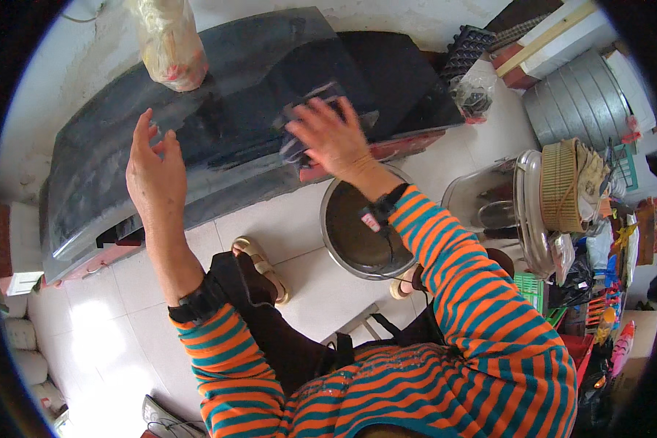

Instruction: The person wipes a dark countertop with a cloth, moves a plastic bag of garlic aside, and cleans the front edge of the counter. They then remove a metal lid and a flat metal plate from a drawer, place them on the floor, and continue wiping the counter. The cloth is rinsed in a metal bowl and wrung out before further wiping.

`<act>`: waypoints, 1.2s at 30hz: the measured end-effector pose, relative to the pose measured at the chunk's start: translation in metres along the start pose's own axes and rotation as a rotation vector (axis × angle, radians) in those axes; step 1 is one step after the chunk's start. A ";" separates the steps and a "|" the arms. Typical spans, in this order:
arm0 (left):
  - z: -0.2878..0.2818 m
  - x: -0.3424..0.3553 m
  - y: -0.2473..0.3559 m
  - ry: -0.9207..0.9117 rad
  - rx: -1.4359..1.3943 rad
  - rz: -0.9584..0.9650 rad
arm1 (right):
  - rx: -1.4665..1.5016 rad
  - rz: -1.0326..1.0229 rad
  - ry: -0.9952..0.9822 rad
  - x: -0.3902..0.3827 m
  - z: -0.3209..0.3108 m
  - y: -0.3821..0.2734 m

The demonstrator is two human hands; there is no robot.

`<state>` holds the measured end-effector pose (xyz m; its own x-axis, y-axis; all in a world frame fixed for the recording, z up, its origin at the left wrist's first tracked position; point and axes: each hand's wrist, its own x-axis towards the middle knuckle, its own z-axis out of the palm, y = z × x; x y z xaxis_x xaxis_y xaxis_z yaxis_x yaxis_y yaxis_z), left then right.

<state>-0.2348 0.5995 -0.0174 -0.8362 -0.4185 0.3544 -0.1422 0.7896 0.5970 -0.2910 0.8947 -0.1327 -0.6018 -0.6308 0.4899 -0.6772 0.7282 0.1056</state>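
Panel: while it lies low over the tiled floor (321, 285), the long dark panel (219, 131) runs lower left to upper right
Right hand (332, 135): fingers spread, flat on the panel, clamping nothing
Left hand (153, 164): open, raised beside the panel's near edge
Basin: metal basin (361, 233) under the right forearm

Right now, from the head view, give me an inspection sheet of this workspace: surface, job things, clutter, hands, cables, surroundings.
Surface: dark counter top, dusty-looking sheen.
Job's things: clear plastic sheet under the right hand; metal basin on the floor below.
Clutter: hanging plastic bag; woven basket; black tray.
Hands: right pressed flat on the sheet; left hand open, raised, touching nothing.
Cables: nothing seen.
Surroundings: white tiled floor; corrugated metal drum.
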 end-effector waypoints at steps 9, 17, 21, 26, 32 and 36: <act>0.003 -0.002 -0.004 -0.012 -0.043 0.053 | 0.093 0.424 -0.022 -0.063 -0.030 0.075; -0.003 0.001 -0.009 0.031 -0.075 0.021 | 1.061 1.388 0.637 -0.071 0.016 0.033; -0.008 -0.002 -0.014 0.059 -0.078 0.004 | 0.750 1.385 0.630 -0.033 0.050 -0.032; -0.015 0.000 -0.023 0.118 -0.064 0.005 | 0.708 1.266 0.527 0.005 0.067 -0.108; -0.027 0.003 -0.026 0.139 -0.089 -0.019 | 1.209 1.140 0.441 0.073 0.078 -0.220; -0.031 0.006 -0.027 0.177 -0.183 -0.029 | 1.286 1.037 0.237 0.106 0.069 -0.251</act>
<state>-0.2191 0.5618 -0.0087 -0.7254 -0.5243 0.4459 -0.0528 0.6883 0.7235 -0.2135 0.6264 -0.1668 -0.9962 0.0849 0.0166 -0.0143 0.0275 -0.9995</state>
